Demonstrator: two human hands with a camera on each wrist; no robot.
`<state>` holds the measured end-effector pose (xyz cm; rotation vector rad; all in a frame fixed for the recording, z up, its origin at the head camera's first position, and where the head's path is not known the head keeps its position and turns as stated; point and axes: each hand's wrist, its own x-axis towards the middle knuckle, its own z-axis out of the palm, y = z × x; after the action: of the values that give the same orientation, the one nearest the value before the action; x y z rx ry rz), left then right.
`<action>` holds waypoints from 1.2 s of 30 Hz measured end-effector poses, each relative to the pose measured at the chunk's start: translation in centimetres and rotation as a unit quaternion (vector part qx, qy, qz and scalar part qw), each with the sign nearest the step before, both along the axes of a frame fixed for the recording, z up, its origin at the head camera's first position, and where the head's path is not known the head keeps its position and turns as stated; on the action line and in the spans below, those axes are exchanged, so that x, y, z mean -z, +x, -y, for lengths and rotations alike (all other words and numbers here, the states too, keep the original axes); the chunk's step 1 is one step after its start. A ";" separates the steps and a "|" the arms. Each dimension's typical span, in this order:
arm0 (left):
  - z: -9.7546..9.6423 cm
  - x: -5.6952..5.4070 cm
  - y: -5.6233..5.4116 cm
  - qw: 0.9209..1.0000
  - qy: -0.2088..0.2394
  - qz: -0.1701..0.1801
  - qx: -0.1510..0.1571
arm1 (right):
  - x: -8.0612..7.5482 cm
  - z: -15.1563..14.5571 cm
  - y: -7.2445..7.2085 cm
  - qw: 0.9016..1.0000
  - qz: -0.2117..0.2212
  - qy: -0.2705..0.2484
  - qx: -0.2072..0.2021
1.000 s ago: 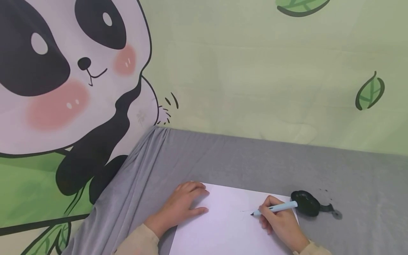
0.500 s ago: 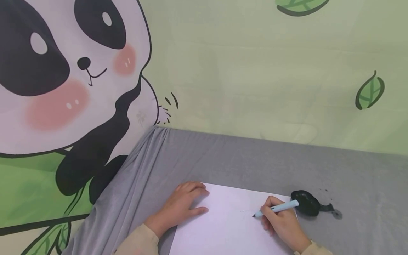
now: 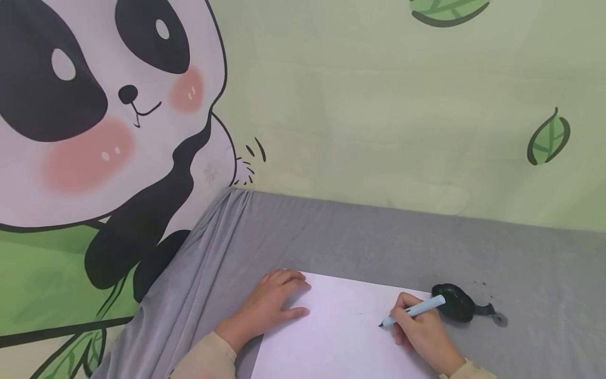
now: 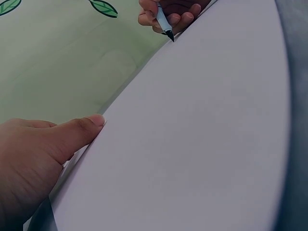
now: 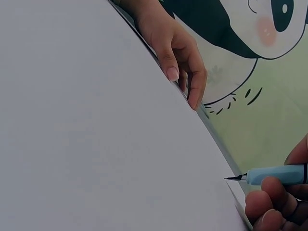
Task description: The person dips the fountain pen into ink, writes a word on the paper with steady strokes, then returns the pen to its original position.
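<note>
A sheet of white paper [image 3: 326, 337] lies on the grey cloth, with a short faint line [image 3: 363, 313] near its upper middle. Over its upper left corner rests my left hand [image 3: 272, 302], fingers spread and thumb on the sheet. My right hand [image 3: 418, 329] pinches a light blue fountain pen [image 3: 418, 308], tilted with its dark nib pointing left and down at the paper. In the right wrist view the metal nib [image 5: 236, 178] shows clearly, with curled fingers [image 5: 260, 204] below the barrel. The left wrist view shows the left thumb [image 4: 82, 132] at the sheet's edge.
A glossy black oval object [image 3: 453, 303] with a short dark tail lies on the grey cloth [image 3: 360, 237], just beyond the paper's upper right corner. Behind the cloth stands a pale green backdrop [image 3: 379, 105] with a printed panda [image 3: 189, 131] and leaves.
My right hand has shifted slightly right and toward me with the pen, so the nib sits farther from the faint line. The left hand stays in place.
</note>
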<state>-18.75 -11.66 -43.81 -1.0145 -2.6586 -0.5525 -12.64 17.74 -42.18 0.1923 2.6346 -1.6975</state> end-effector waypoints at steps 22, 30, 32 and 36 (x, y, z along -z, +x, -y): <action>-0.1 -0.1 -0.1 1.000 -0.009 0.003 -0.002 | -0.2 -0.3 -0.1 0.999 0.031 0.011 0.014; -0.1 -0.1 0.0 1.000 -0.010 0.012 -0.003 | -0.3 -0.5 -0.1 0.999 0.036 0.014 0.004; -0.1 -0.1 0.0 1.000 -0.011 0.014 -0.004 | -0.3 -0.5 -0.1 0.999 0.037 0.014 0.003; -0.1 -0.1 0.0 1.000 -0.010 0.015 -0.004 | -0.3 -0.6 -0.1 0.999 0.040 0.012 0.002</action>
<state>-18.71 -11.58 -43.69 -1.0101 -2.6978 -0.5431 -12.76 18.31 -41.88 0.2612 2.6003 -1.6225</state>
